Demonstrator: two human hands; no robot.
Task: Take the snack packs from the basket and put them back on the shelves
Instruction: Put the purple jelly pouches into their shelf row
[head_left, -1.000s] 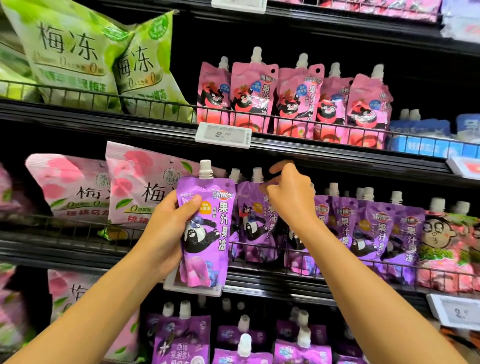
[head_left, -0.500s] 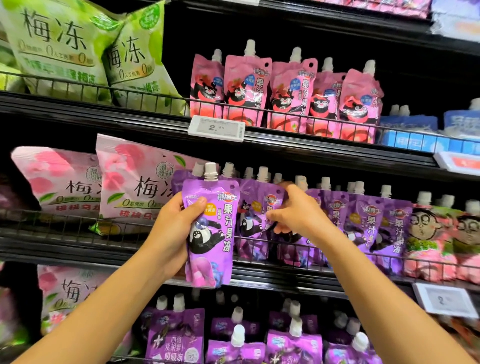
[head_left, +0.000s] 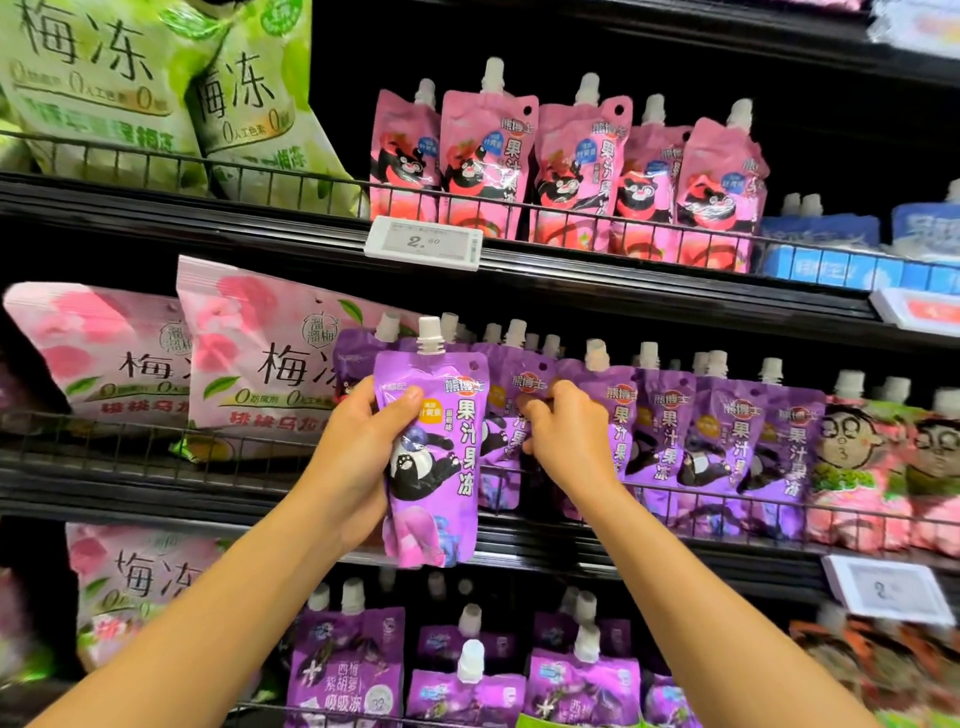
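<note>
— What's in the left hand (head_left: 358, 457)?
— A purple spouted pouch (head_left: 434, 457), upright, thumb across its front.
— And the right hand (head_left: 563, 441)?
— Just beside it, fingers curled on a shelved purple pouch (head_left: 506, 415) behind the wire rail (head_left: 727, 501); pink pouches (head_left: 571, 166) stand above.

Left hand (head_left: 358, 457) and right hand (head_left: 563, 441) raised, fingers curled, gripping.

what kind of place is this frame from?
Most likely a shop aisle, probably a supermarket: black tiered shelves with wire front rails, rows of identical purple spouted pouches, and an electronic price tag clipped to the shelf edge.
</note>
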